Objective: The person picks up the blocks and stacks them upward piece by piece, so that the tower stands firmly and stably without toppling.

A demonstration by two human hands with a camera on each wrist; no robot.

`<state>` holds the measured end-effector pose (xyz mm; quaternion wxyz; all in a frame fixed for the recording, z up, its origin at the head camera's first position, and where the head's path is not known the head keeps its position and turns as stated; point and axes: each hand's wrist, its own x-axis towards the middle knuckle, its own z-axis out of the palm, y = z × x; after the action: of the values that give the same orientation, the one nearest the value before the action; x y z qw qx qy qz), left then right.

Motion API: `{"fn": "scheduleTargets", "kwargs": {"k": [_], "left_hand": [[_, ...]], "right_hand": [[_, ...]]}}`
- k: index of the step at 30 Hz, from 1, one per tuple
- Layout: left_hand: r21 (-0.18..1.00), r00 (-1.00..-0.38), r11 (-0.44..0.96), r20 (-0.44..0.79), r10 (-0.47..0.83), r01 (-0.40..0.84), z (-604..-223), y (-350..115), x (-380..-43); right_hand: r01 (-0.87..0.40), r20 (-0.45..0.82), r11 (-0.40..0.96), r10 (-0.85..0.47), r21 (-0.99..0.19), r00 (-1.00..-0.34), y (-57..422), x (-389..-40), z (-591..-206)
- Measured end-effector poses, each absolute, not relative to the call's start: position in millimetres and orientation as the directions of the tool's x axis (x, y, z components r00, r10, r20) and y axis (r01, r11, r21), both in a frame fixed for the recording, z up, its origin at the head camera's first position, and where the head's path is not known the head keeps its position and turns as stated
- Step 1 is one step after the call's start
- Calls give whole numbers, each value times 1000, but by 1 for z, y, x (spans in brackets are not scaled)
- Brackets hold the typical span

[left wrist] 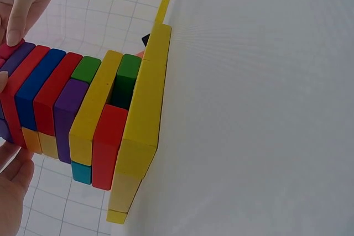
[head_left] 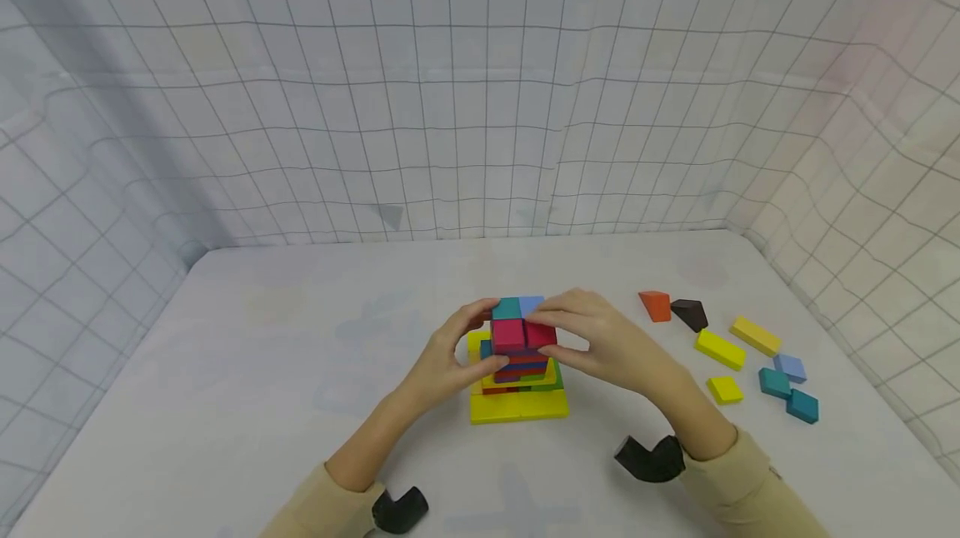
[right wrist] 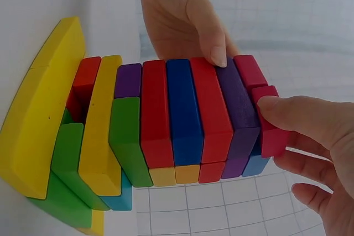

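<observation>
A tall tower of colored wooden blocks [right wrist: 183, 111] stands on yellow base blocks [head_left: 519, 407]. Two crimson blocks sit side by side at the front of its top layer, the left one [head_left: 507, 335] and the right one [right wrist: 272, 148]. Behind them are a teal block [head_left: 506, 308] and a light blue block [head_left: 531, 303]. My left hand [head_left: 438, 371] holds the tower's left side near the top, its thumb at the purple layer in the right wrist view. My right hand [head_left: 611, 346] pinches the right crimson block, which sits slightly out of line with its neighbor.
Loose blocks lie on the white table [head_left: 300, 371] to the right: an orange wedge [head_left: 656, 306], a dark block [head_left: 690, 314], yellow blocks [head_left: 721, 349] and several teal and light blue ones [head_left: 802, 406]. White grid-patterned cloth [head_left: 480, 105] encloses the table's back and sides.
</observation>
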<state>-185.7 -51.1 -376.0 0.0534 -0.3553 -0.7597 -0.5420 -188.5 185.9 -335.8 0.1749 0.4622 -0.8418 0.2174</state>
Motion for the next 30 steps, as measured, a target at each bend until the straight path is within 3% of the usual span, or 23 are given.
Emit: {"fn": "scheduleTargets", "kwargs": {"k": [10,30], "left_hand": [[790,-753,178,451,478,587,-375,-51,-186],[800,-787,201,451,421,565,-375,-45,-182]], "right_hand": [[-866,540,451,-684,-215,-490,186,-192,-345],[-850,567,400,-633,-343,-527,187,-194,-358]]}}
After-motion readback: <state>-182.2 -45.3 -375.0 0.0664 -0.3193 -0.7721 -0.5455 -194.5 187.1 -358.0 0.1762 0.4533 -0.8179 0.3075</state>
